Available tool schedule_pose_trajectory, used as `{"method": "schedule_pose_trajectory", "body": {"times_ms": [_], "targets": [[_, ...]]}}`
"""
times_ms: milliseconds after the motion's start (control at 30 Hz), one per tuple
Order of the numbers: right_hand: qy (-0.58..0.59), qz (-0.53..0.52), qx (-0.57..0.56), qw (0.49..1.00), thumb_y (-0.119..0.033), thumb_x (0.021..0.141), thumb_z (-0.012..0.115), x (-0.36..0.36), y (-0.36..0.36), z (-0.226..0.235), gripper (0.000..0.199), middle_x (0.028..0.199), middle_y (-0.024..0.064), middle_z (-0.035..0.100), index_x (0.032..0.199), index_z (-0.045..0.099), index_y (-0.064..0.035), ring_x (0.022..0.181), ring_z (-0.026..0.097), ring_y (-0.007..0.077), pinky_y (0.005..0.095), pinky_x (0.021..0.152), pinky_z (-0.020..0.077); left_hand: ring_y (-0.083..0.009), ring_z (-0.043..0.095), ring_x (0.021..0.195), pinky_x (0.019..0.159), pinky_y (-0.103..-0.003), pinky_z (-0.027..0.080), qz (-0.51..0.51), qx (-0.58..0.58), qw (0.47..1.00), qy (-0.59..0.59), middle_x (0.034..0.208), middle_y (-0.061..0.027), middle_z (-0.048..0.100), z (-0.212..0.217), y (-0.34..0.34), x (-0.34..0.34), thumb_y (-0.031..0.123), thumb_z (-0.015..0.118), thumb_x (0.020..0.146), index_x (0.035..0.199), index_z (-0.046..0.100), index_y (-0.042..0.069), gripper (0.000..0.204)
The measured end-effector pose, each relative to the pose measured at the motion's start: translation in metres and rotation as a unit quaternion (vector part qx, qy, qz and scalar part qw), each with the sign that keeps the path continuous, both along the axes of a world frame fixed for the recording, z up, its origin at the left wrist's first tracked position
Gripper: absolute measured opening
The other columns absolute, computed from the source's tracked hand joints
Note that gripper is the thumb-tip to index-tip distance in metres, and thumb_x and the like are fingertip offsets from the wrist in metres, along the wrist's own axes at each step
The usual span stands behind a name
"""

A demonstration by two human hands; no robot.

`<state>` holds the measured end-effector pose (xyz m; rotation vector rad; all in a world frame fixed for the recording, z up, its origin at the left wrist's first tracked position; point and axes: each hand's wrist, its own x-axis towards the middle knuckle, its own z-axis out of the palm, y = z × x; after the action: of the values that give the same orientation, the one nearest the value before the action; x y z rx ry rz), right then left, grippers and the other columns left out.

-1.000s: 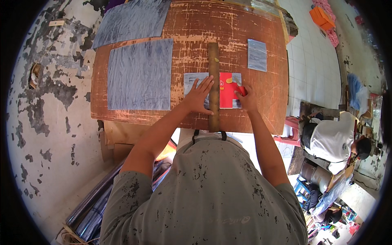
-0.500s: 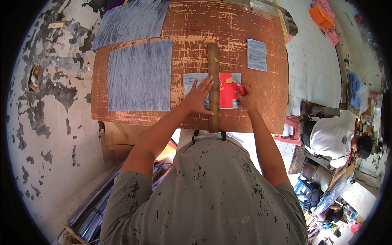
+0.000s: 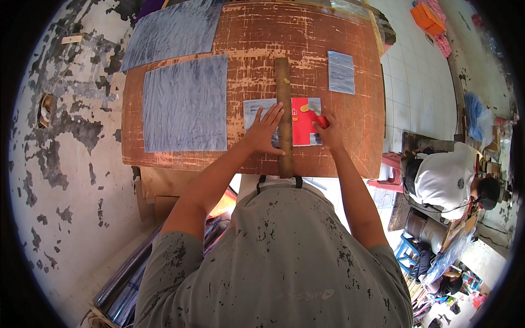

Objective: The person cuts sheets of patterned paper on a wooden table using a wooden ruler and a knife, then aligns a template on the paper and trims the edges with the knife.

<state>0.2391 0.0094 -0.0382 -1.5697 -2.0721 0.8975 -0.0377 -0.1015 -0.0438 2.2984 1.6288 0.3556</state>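
A long wooden straightedge [image 3: 283, 98] lies front to back across a red card [image 3: 302, 126] and a grey marbled sheet [image 3: 255, 108] beneath it. My left hand [image 3: 266, 131] rests flat with fingers spread, pressing on the straightedge and the sheet. My right hand [image 3: 327, 131] is closed around a small red-handled cutter [image 3: 322, 120] at the card's right edge, just right of the straightedge.
The scratched brown wooden table [image 3: 246, 49] also carries a large grey marbled sheet [image 3: 186, 104], another one [image 3: 169, 30] at the back left, and a small grey piece [image 3: 341, 72] at the right. A person in a white shirt [image 3: 445, 177] sits on the right.
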Motion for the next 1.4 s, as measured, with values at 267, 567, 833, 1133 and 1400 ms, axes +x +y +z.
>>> {"method": "schedule_pose_trajectory", "body": {"times_ms": [267, 567, 833, 1133, 1400], "targets": [[0.006, -0.003, 0.0, 1.0, -0.03, 0.084, 0.086, 0.003, 0.002, -0.006, 0.043, 0.126, 0.014, 0.066, 0.118, 0.073, -0.0067, 0.113, 0.068, 0.0364, 0.0454, 0.095, 0.0568, -0.0362, 0.012, 0.164, 0.129, -0.064, 0.005, 0.001, -0.019, 1.0, 0.008, 0.176, -0.0219, 0.011, 0.004, 0.003, 0.002, 0.087, 0.076, 0.06, 0.165, 0.017, -0.006, 0.152], [0.019, -0.002, -0.009, 1.0, -0.03, 0.085, 0.085, 0.002, 0.001, -0.003, 0.043, 0.124, 0.0148, 0.066, 0.119, 0.072, -0.0064, 0.111, 0.068, 0.0374, 0.0457, 0.094, 0.0568, -0.0349, 0.013, 0.164, 0.129, -0.065, 0.007, 0.017, -0.042, 0.999, 0.014, 0.176, -0.0212, 0.011, 0.011, 0.005, 0.006, 0.082, 0.083, 0.055, 0.167, 0.013, -0.004, 0.157], [-0.005, 0.0, -0.018, 1.0, -0.03, 0.085, 0.085, 0.0, 0.0, -0.001, 0.042, 0.123, 0.0133, 0.066, 0.119, 0.073, -0.0078, 0.111, 0.068, 0.0366, 0.0461, 0.093, 0.0567, -0.0341, 0.015, 0.164, 0.128, -0.068, 0.009, 0.03, -0.054, 0.997, 0.043, 0.175, -0.0208, 0.015, 0.017, 0.005, 0.01, 0.077, 0.087, 0.051, 0.167, 0.012, -0.004, 0.16], [0.012, -0.003, -0.021, 1.0, -0.03, 0.084, 0.086, 0.002, 0.001, -0.006, 0.043, 0.122, 0.0133, 0.067, 0.119, 0.073, -0.0074, 0.109, 0.069, 0.0358, 0.0456, 0.092, 0.0572, -0.034, 0.015, 0.164, 0.127, -0.069, 0.014, 0.035, -0.075, 0.995, 0.062, 0.176, -0.0196, 0.012, 0.023, 0.008, 0.013, 0.075, 0.089, 0.051, 0.167, 0.012, -0.004, 0.16], [0.008, -0.007, -0.011, 1.0, -0.03, 0.084, 0.086, 0.0, 0.0, -0.003, 0.042, 0.118, 0.0143, 0.067, 0.116, 0.074, -0.0071, 0.106, 0.069, 0.0365, 0.0463, 0.089, 0.0572, -0.034, 0.014, 0.164, 0.126, -0.07, 0.015, 0.036, -0.078, 0.995, 0.052, 0.176, -0.0193, 0.011, 0.021, 0.007, 0.011, 0.073, 0.09, 0.051, 0.167, 0.012, -0.003, 0.16]]}}
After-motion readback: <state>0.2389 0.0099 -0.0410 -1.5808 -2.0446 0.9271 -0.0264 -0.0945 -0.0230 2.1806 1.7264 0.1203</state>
